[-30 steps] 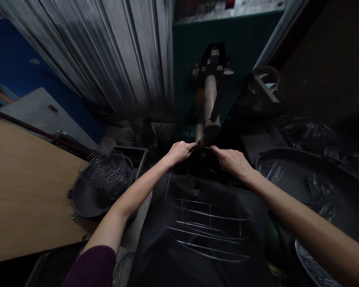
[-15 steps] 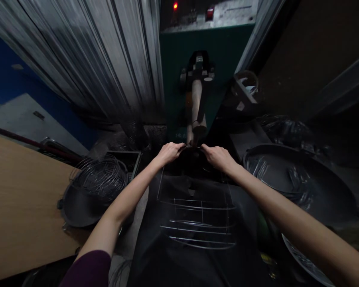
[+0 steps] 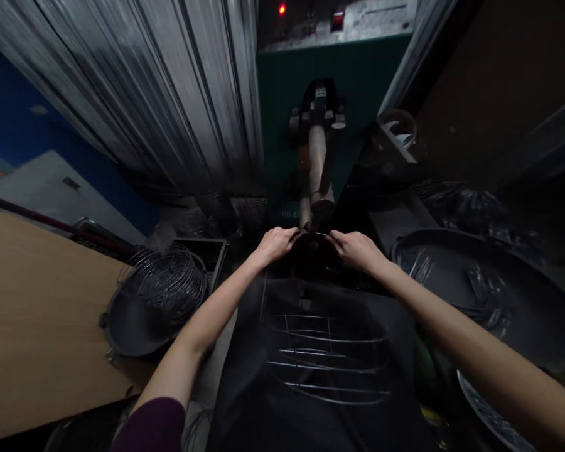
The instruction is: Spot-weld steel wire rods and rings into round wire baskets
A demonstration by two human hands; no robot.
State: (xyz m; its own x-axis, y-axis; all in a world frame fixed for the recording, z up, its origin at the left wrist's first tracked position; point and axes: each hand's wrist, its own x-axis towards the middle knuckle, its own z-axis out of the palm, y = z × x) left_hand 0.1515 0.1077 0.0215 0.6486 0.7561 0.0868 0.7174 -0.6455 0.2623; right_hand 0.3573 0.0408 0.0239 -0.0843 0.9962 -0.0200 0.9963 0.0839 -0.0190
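My left hand (image 3: 279, 243) and my right hand (image 3: 356, 248) are both closed on a thin metal wire rack (image 3: 332, 339), gripping its top wire from either side. That top edge sits at the lower tip of the metal arms (image 3: 321, 166) of a green spot-welding machine (image 3: 362, 81). Whether the wire touches the tip is too dark to tell. Curved and straight cross wires of the rack hang below my hands, over a dark apron (image 3: 263, 402) on my lap.
At left, a round black basin (image 3: 132, 329) holds a coil of wire rings (image 3: 164, 279) beside a wooden board (image 3: 42, 326). A wide black basin (image 3: 537, 314) with wire pieces stands at right. A red light (image 3: 282, 9) glows on the machine's panel.
The whole view has shifted slightly, so things appear a little further right. Both hands keep their grip at the machine's tip, and the rack's lower wires have swung slightly right.
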